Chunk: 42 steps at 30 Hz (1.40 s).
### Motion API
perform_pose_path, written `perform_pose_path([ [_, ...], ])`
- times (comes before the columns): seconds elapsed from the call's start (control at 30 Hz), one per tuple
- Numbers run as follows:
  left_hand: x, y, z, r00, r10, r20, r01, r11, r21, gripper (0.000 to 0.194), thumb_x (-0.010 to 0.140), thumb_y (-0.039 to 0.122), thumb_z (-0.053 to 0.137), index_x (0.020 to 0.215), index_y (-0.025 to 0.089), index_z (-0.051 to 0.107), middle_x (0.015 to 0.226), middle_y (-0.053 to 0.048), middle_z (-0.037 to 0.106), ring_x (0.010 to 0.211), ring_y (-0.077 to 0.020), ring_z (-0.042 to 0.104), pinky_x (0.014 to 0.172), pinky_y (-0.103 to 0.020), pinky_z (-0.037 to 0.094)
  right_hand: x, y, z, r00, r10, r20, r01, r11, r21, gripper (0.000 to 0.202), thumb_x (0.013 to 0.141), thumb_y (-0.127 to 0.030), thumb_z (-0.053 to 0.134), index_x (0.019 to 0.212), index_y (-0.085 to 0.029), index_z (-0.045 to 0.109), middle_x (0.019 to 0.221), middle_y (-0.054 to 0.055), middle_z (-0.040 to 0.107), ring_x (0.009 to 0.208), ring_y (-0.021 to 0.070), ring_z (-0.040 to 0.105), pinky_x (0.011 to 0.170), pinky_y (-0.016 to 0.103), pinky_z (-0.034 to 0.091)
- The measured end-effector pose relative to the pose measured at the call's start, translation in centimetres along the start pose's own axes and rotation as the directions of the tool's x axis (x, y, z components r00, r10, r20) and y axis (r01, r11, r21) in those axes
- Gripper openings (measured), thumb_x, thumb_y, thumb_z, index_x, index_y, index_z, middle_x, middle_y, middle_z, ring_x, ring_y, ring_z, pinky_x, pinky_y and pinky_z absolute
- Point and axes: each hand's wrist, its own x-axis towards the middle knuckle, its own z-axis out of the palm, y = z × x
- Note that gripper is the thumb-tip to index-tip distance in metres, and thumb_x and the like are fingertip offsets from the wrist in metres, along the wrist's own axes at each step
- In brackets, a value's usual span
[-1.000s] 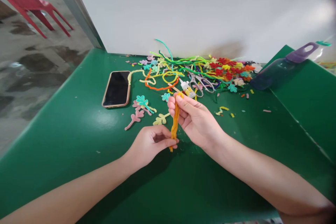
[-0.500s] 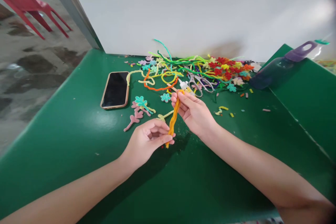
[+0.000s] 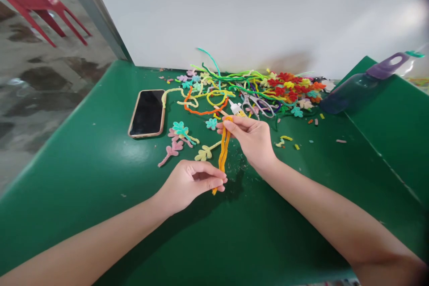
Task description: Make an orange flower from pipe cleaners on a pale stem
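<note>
An orange-yellow pipe cleaner [image 3: 224, 149], doubled into side-by-side strands, is stretched between my two hands above the table. My right hand [image 3: 253, 138] pinches its bent upper end. Lower down, my left hand [image 3: 191, 185] pinches the strands near their tips, which stick out below the fingers. Just beyond the left hand lies a pale yellow leaf-shaped pipe cleaner sprig [image 3: 204, 153]. A pink sprig [image 3: 171, 151] and a turquoise one [image 3: 181, 129] lie to its left. Close behind the right fingers are a small glue bottle [image 3: 236, 108] and a blue flower [image 3: 211, 124].
A phone [image 3: 147, 114] lies at the left on the green table [image 3: 268, 232]. Grey-handled scissors [image 3: 258, 106] rest by a heap of pipe cleaners and red flowers [image 3: 284, 85] along the white panel [image 3: 217, 18]. A purple bottle [image 3: 362, 85] leans at the right. A red chair [image 3: 40, 4] stands beyond.
My left hand has moved slightly down toward me along the orange-yellow strands. The strands now show a gap between them. My right hand keeps its pinch at the top.
</note>
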Motion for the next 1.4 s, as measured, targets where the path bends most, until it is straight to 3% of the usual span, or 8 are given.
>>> perform_pose_path([
  [0.1, 0.0, 0.0, 0.1, 0.999, -0.020, 0.029, 0.020, 1.000, -0.005, 0.002, 0.076, 0.020, 0.074, 0.077, 0.019, 0.075, 0.077, 0.000, 0.074, 0.066, -0.0091, 0.070, 0.063, -0.014, 0.055, -0.1, 0.0, -0.2, 0.992, -0.119, 0.032, 0.122, 0.981, -0.152, 0.009, 0.079, -0.026, 0.069, 0.086, -0.025, 0.075, 0.080, -0.001, 0.075, 0.076, 0.0144, 0.072, 0.084, 0.033, 0.059],
  [0.17, 0.0, 0.0, 0.2, 0.999, -0.028, 0.026, 0.028, 1.000, 0.000, 0.002, 0.077, 0.019, 0.074, 0.077, 0.019, 0.075, 0.076, 0.000, 0.073, 0.066, -0.0089, 0.070, 0.063, -0.014, 0.054, 0.2, 0.1, -0.6, 0.995, -0.092, 0.049, 0.100, 0.973, -0.207, 0.009, 0.079, -0.027, 0.069, 0.085, -0.025, 0.075, 0.080, -0.001, 0.075, 0.078, 0.0148, 0.072, 0.085, 0.034, 0.058],
  [0.27, -0.2, 0.1, 0.2, 0.999, -0.026, 0.029, 0.026, 1.000, 0.006, 0.002, 0.077, 0.018, 0.073, 0.077, 0.019, 0.075, 0.074, 0.000, 0.072, 0.065, -0.0085, 0.069, 0.061, -0.013, 0.054, 1.2, 0.4, -1.5, 0.972, 0.181, 0.150, -0.152, 0.971, -0.183, 0.009, 0.076, -0.030, 0.073, 0.080, -0.022, 0.075, 0.079, 0.002, 0.075, 0.073, 0.0148, 0.071, 0.077, 0.033, 0.060],
  [0.37, -0.2, 0.1, 0.1, 0.998, -0.005, 0.056, 0.008, 0.999, -0.051, 0.002, 0.076, 0.018, 0.074, 0.075, 0.019, 0.075, 0.073, 0.000, 0.072, 0.064, -0.0089, 0.069, 0.059, -0.013, 0.054, 2.1, 0.4, -2.5, 0.836, 0.444, 0.323, -0.441, 0.893, -0.086, 0.019, 0.076, -0.035, 0.073, 0.084, -0.017, 0.074, 0.086, 0.005, 0.076, 0.070, 0.0117, 0.070, 0.070, 0.025, 0.060],
  [0.43, -0.2, 0.0, 0.0, 0.998, 0.010, 0.056, -0.003, 0.992, -0.124, 0.002, 0.075, 0.017, 0.075, 0.074, 0.019, 0.075, 0.074, 0.000, 0.071, 0.063, -0.0093, 0.069, 0.059, -0.014, 0.055, 2.4, 0.3, -2.9, 0.792, 0.451, 0.411, -0.504, 0.864, 0.022, 0.025, 0.077, -0.038, 0.072, 0.092, -0.018, 0.073, 0.091, 0.005, 0.075, 0.072, 0.0099, 0.070, 0.070, 0.022, 0.059],
  [0.6, 0.0, -0.1, -0.3, 0.995, 0.033, 0.099, -0.009, 0.973, -0.233, 0.006, 0.074, 0.014, 0.076, 0.073, 0.020, 0.075, 0.074, 0.001, 0.071, 0.063, -0.0100, 0.070, 0.061, -0.016, 0.057, 2.1, 0.4, -3.3, 0.771, 0.323, 0.549, -0.510, 0.830, 0.226, 0.036, 0.075, -0.039, 0.075, 0.106, -0.023, 0.068, 0.093, 0.001, 0.073, 0.080, 0.0088, 0.069, 0.073, 0.021, 0.059],
  [0.8, -0.2, -0.3, -0.2, 0.978, 0.036, 0.205, 0.009, 0.978, -0.211, 0.009, 0.075, 0.011, 0.075, 0.074, 0.020, 0.076, 0.074, 0.001, 0.070, 0.064, -0.0102, 0.070, 0.062, -0.017, 0.056, 1.6, 1.1, -3.3, 0.782, 0.200, 0.591, -0.454, 0.832, 0.319, 0.027, 0.074, -0.036, 0.076, 0.096, -0.021, 0.070, 0.082, -0.002, 0.072, 0.072, 0.0061, 0.069, 0.070, 0.016, 0.057],
  [1.4, -0.5, 0.3, 0.2, 0.987, 0.051, 0.150, -0.075, 0.984, 0.161, 0.006, 0.079, 0.021, 0.070, 0.078, 0.018, 0.075, 0.076, -0.003, 0.070, 0.067, -0.0133, 0.069, 0.064, -0.022, 0.055, 0.5, 1.0, -1.6, 0.903, 0.213, 0.373, -0.345, 0.877, 0.335, 0.029, 0.060, -0.042, 0.083, 0.076, -0.021, 0.071, 0.065, -0.004, 0.066, 0.054, 0.0045, 0.060, 0.054, 0.015, 0.052],
])
